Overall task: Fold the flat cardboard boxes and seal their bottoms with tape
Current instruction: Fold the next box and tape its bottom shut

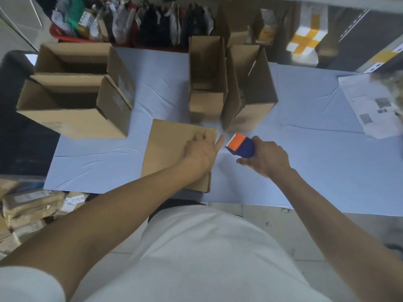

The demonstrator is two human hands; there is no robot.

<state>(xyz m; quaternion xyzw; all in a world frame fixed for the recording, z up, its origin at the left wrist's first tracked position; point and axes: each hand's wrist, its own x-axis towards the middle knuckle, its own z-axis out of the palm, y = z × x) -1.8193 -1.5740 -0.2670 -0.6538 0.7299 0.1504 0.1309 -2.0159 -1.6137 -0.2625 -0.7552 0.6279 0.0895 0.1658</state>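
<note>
A stack of flat cardboard boxes [168, 147] lies on the blue-covered table [305, 162] in front of me. My left hand [201, 149] rests on the stack's far right corner, fingers spread, thumb pointing off the edge. Just to the right, my right hand [265, 158] grips a blue and orange tape dispenser [241, 144], its orange end pointing toward the left thumb. Two folded boxes [74, 101] stand open at the left. Two narrower folded boxes [207, 81] stand upright at the middle back.
A printed paper sheet [368, 105] lies at the table's right edge. Red bins [58, 33] with bagged goods line the back. Wrapped parcels [28, 205] pile on the floor at the lower left. A white parcel with yellow tape [305, 40] sits back right.
</note>
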